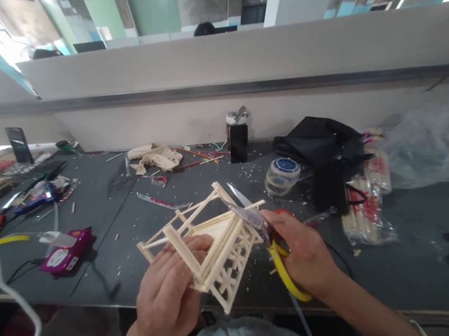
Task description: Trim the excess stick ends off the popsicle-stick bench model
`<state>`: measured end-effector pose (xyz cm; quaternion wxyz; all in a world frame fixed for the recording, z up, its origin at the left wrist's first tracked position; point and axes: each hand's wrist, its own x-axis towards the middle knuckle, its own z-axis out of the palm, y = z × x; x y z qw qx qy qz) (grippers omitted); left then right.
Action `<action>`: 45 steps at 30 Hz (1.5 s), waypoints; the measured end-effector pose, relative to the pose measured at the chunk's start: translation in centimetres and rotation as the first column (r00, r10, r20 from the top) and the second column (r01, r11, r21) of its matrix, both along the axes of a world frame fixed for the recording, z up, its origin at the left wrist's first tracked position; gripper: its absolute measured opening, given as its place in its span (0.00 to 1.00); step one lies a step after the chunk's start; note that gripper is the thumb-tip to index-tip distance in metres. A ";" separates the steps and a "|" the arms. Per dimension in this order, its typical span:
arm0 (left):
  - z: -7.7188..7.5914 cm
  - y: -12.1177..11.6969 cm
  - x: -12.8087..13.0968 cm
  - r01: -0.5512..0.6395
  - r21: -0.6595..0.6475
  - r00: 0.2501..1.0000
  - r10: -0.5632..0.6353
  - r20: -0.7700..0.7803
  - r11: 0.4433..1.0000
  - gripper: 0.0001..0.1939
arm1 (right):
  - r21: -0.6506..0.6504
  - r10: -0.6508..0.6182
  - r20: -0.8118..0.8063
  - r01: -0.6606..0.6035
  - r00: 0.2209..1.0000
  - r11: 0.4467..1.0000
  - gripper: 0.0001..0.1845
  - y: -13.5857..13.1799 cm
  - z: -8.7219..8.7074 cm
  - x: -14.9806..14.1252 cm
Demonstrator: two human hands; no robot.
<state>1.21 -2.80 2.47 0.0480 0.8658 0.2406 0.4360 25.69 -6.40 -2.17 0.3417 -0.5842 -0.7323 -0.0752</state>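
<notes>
My left hand (168,294) is closed around a small model frame (207,239) built of pale wooden sticks, with a lattice side facing me. It holds the model tilted above the near edge of the grey table (138,215). My right hand (305,256) grips yellow-handled scissors (263,235). Their blades are apart and touch a thin stick at the model's upper right corner.
Wood chips litter the tabletop. Behind the model lie a tape roll (283,173), a black bag (318,142), packets of sticks (367,208), a clear plastic bag (426,150), a dark bottle (238,136) and a crumpled cloth (154,157). A glue gun (37,197) and purple packet (66,251) lie left.
</notes>
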 end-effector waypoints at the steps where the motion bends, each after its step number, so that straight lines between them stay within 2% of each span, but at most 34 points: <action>1: 0.1 0.0 0.0 -0.013 -0.004 1.000 0.013 -0.006 1.000 0.18 | 0.003 0.001 -0.007 -0.001 1.000 1.000 0.27 0.1 0.0 0.0; 9: 0.6 0.9 0.4 -0.131 -0.006 0.986 0.130 -0.101 0.991 0.15 | 0.014 0.026 -0.074 -0.025 0.997 1.000 0.25 1.5 -0.7 0.1; 13: 1.4 1.3 0.2 -0.155 0.047 0.975 0.160 -0.152 0.987 0.10 | 0.028 0.049 -0.153 -0.045 0.987 0.999 0.26 2.4 -1.5 -0.6; 17: 3.0 1.4 -0.2 -0.187 0.027 0.946 0.187 -0.266 0.982 0.06 | -0.112 0.057 -0.235 -0.085 0.970 0.990 0.25 2.3 -2.8 -2.6; 20: 4.1 1.6 -0.3 -0.242 -0.058 0.894 0.199 -0.402 0.968 0.06 | -0.260 0.018 -0.257 -0.087 0.966 0.962 0.18 1.9 -3.8 -4.2; 23: 4.7 2.0 0.0 -0.300 -0.136 0.848 0.199 -0.492 0.944 0.06 | -0.314 -0.018 -0.282 -0.075 0.959 0.947 0.11 1.8 -4.5 -5.1; 29: 5.6 3.1 1.0 -0.321 -0.171 0.784 0.159 -0.600 0.932 0.07 | -0.270 0.058 -0.484 -0.212 0.873 0.939 0.04 2.7 -5.2 -5.2; 33: 6.0 3.9 1.4 -0.354 -0.191 0.748 0.154 -0.646 0.916 0.06 | -0.231 0.082 -0.527 -0.236 0.846 0.944 0.05 3.3 -5.3 -5.1; 45: 7.6 4.8 0.2 -0.368 -0.261 0.780 0.144 -0.609 0.892 0.08 | -0.252 0.058 -0.553 -0.233 0.831 0.939 0.12 2.8 -6.0 -5.4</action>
